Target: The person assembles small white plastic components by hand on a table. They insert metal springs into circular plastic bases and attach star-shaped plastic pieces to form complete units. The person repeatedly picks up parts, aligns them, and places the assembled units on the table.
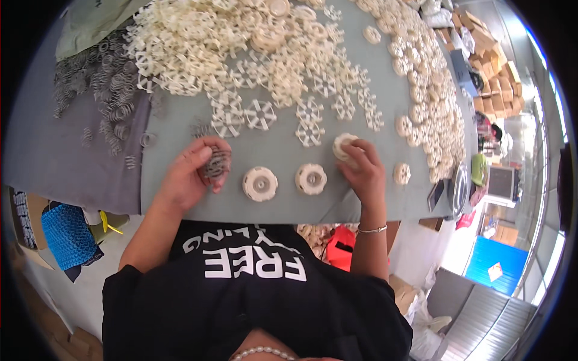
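Observation:
Several metal coil springs [215, 163] are held in my left hand [195, 171], its fingers curled round them. On the right, my right hand [365, 174] grips a round cream plastic part [344, 146] by its edge, just above the table. Between my hands two round cream plastic housings lie apart: a left housing [260, 183] and a right housing [311, 179], the right one with a spring in its centre. Just beyond them lie white spoked plastic wheels [260, 114], some touching each other.
A big heap of cream plastic parts [198, 42] covers the far table [180, 114]. Loose springs [108, 84] are piled at the far left. Many round cream pieces [430, 114] line the right side, one single piece [401, 174] nearer me. Cardboard boxes [494, 66] stack beyond the right.

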A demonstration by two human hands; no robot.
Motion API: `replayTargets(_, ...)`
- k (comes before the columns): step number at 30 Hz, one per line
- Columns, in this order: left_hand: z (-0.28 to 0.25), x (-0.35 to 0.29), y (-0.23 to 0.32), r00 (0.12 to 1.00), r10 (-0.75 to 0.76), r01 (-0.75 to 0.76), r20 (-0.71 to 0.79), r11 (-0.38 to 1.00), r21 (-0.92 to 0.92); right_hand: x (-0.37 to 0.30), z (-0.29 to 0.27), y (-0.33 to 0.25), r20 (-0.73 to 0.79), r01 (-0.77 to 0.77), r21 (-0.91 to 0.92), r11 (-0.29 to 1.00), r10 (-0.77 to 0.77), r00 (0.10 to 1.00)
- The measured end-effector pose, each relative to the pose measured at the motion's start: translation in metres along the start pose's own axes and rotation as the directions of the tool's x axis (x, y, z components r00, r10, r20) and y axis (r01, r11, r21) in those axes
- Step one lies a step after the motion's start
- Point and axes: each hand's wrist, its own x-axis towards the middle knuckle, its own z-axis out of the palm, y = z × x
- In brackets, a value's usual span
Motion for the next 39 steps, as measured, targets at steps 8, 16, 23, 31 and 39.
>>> replayTargets(8, 0.063, -0.008, -0.013, 0.983, -0.164, 0.173, -0.081, 0.979, 0.112, -0.067, -0.004, 0.015, -0.319, -0.034, -0.233, 0.972, -0.043, 0.947)
replayTargets(16, 0.103, -0.005, -0.04, 0.961, -0.278, 0.255, 0.01, 0.894, 0.369, -0.086, 0.018, -0.041, -0.158, 0.092, 0.102, 0.99, -0.075, 0.985)
replayTargets(23, 0.111, -0.009, -0.061, 0.98, 0.086, -0.193, 0.18, 0.643, 0.741, -0.083, 0.022, -0.102, 0.226, -0.294, 0.929, 0.226, 0.282, 0.932)
replayTargets(31, 0.114, -0.015, -0.062, 0.998, -0.06, 0.052, 0.006, 0.905, 0.421, -0.072, 0.022, -0.117, 0.184, -0.229, 0.968, 0.104, 0.327, 0.927)
replayTargets(39, 0.117, -0.02, -0.054, 0.999, 0.044, -0.053, 0.029, 0.801, 0.597, -0.075, 0.028, -0.106, -0.159, 0.073, 0.756, 0.65, 0.074, 0.984)
